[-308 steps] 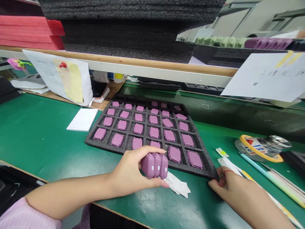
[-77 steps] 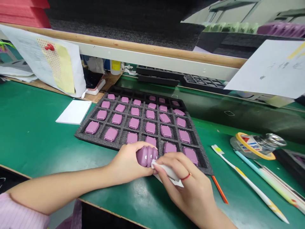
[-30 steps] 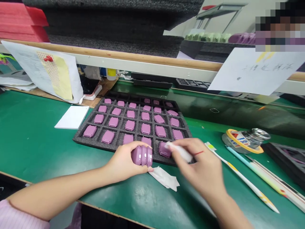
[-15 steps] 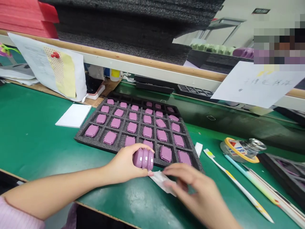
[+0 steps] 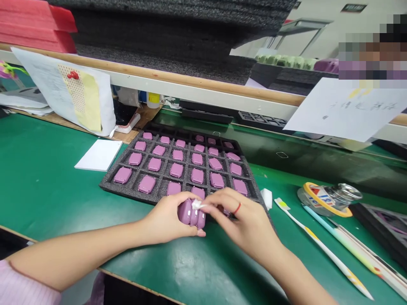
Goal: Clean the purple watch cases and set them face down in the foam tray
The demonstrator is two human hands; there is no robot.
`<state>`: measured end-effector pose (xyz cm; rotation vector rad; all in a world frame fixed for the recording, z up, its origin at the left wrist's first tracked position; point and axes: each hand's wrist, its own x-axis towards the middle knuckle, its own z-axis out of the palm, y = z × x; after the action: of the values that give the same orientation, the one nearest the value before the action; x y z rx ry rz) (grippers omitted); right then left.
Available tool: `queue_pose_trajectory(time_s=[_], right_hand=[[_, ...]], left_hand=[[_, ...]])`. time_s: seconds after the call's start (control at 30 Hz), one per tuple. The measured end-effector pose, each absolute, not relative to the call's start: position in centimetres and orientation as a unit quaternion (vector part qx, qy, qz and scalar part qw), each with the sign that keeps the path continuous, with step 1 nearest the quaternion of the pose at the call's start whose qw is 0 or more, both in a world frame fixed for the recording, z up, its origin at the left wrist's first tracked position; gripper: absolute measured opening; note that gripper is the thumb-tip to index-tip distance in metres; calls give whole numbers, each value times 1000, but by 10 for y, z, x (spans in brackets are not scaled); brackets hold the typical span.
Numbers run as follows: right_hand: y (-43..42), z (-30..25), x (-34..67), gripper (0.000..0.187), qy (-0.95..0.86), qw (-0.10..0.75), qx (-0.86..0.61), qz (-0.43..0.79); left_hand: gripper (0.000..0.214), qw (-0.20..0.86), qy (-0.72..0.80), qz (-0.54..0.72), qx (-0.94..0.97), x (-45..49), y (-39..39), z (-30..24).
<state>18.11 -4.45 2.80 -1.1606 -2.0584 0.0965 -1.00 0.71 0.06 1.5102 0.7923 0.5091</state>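
Observation:
My left hand (image 5: 165,220) grips a stack of three purple plastic cases (image 5: 191,213) side by side, just in front of a black foam tray (image 5: 125,192). My right hand (image 5: 244,222) pinches a small white wipe (image 5: 196,204) and presses it onto the top of the stack. The tray's pockets hold several more purple cases (image 5: 176,170). My right hand covers the tray's near right corner.
A small white scrap (image 5: 267,198) lies right of the tray. A toothbrush (image 5: 321,248), pencils and a metal tin with tape (image 5: 327,198) sit at the right. A white pad (image 5: 99,154) lies left of the tray. Papers hang from the shelf above.
My right hand picked the white wipe up off the green mat and brought it up and left onto the cases. My left hand has stayed put with the stack.

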Motion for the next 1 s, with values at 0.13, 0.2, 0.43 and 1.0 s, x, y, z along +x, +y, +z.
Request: queue_pose_trajectory(time_s=[0.13,0.2,0.43,1.0], right_hand=[[-46,23,186,9,-761,421,-494,0],[-53,19,183,10,-779,433,-451,52],[-54,7,179,9,-731,467,-495,56],[-53,7,184,9,-710,454,-539,-11]], left_hand=[[58,640,352,214,649,-9,8,3],[55,637,341,221,655,-9,8,3],[59,644,339,221,650,-10,10,2],[56,666,334,205,634,-11,10,2]])
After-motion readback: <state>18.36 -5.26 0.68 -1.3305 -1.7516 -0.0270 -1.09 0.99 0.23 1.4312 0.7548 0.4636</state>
